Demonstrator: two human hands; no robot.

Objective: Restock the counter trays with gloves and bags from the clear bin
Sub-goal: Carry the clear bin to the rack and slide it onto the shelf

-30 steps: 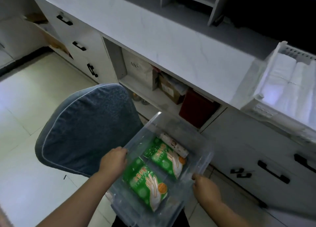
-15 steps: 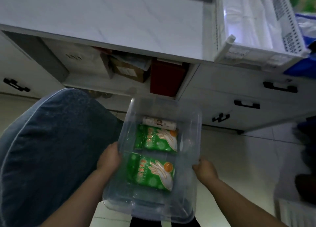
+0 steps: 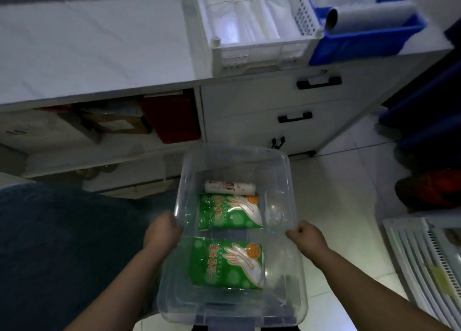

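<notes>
I hold a clear bin (image 3: 284, 181) in front of me, below the counter edge. My left hand (image 3: 162, 233) grips its left rim and my right hand (image 3: 305, 236) grips its right rim. Inside lie two green glove packs, one nearer me (image 3: 227, 265) and one behind it (image 3: 229, 212), plus a white bag roll (image 3: 229, 187) at the far end. On the counter stand a white tray (image 3: 259, 53) with white bags and a blue tray (image 3: 369, 41) holding a roll and bags.
A blue cushioned chair (image 3: 62, 250) is at my left. White counter (image 3: 94, 51) with drawers (image 3: 294, 117) and an open shelf with boxes (image 3: 117, 123) is ahead. A white slatted basket (image 3: 424, 260) sits at the right, with dark blue things behind it.
The view has swung right along the counter, so the white tray is now ahead and the blue tray has come into sight. Both hands keep their grip on the bin.
</notes>
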